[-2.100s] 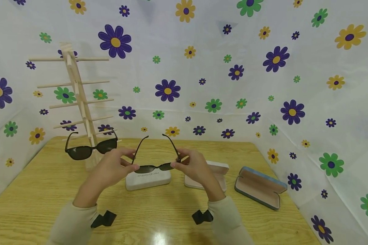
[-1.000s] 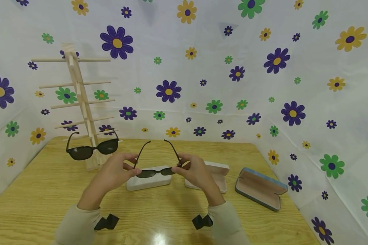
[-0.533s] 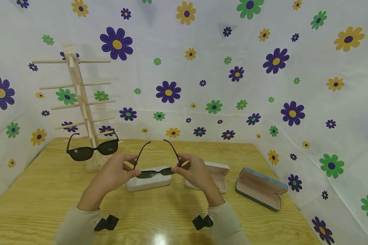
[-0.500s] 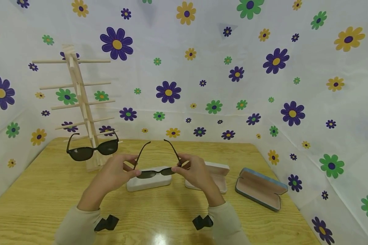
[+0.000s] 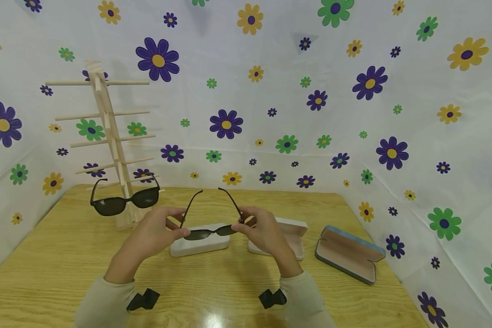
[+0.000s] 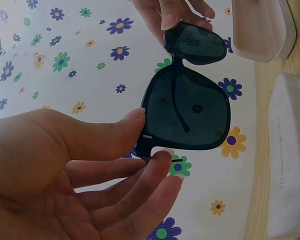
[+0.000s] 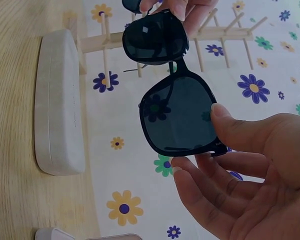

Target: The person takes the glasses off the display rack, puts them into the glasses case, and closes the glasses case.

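A pair of black sunglasses (image 5: pixel 199 234) with dark lenses is held above the table, temples unfolded and pointing away. My left hand (image 5: pixel 153 232) pinches the left end of the frame between thumb and fingers. At the opposite end, the right hand (image 5: pixel 260 228) pinches the other hinge corner the same way. Behind and below the sunglasses lies a closed white glasses case (image 5: pixel 198 247) with small lettering on it. The left wrist view shows one large lens close to the thumb, and the lettered case at the right edge.
A wooden display rack (image 5: pixel 110 132) with several pegs stands at the left, bearing another pair of black sunglasses (image 5: pixel 110 206) on its lowest part. An open white case (image 5: pixel 295 243) sits partly behind my right hand. Farther right lies an open blue-grey case (image 5: pixel 348 257) on the wooden table (image 5: pixel 213 291).
Both hands have come slightly lower and nearer with the sunglasses since two seconds ago. Over the last second they have stayed almost still, with the same hold.
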Available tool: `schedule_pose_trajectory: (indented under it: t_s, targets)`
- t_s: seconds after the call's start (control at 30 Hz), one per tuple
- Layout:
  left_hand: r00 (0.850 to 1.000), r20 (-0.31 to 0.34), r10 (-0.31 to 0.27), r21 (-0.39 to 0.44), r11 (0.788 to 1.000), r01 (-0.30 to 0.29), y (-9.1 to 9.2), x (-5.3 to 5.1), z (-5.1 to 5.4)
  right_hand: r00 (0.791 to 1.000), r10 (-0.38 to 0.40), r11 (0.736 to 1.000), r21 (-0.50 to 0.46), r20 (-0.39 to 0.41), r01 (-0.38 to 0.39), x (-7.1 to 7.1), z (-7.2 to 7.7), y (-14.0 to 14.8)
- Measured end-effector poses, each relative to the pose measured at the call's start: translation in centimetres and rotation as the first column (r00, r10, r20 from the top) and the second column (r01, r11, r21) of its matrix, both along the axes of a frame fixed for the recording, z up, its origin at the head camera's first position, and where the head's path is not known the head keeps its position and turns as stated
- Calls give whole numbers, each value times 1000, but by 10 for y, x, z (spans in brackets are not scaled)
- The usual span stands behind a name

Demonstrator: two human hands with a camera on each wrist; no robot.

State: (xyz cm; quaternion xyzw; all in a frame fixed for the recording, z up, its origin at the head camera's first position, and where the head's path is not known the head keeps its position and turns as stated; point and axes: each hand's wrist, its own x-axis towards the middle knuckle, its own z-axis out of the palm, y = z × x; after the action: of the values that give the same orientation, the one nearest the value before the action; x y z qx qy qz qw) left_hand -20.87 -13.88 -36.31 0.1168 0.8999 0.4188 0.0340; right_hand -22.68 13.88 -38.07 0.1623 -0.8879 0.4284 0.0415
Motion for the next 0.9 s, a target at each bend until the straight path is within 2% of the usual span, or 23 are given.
schedule_pose_trajectory:
  t_s: [0.5, 0.9]
  targets:
    - [999, -30, -25, -5, 1000, 25, -1, 0, -1, 1000, 12, 1000, 22, -21, -12, 2, 2, 0]
    - [999, -29, -14, -12, 1000, 14, -1, 1, -2, 993, 96, 995, 44, -62, -93, 0, -2, -1]
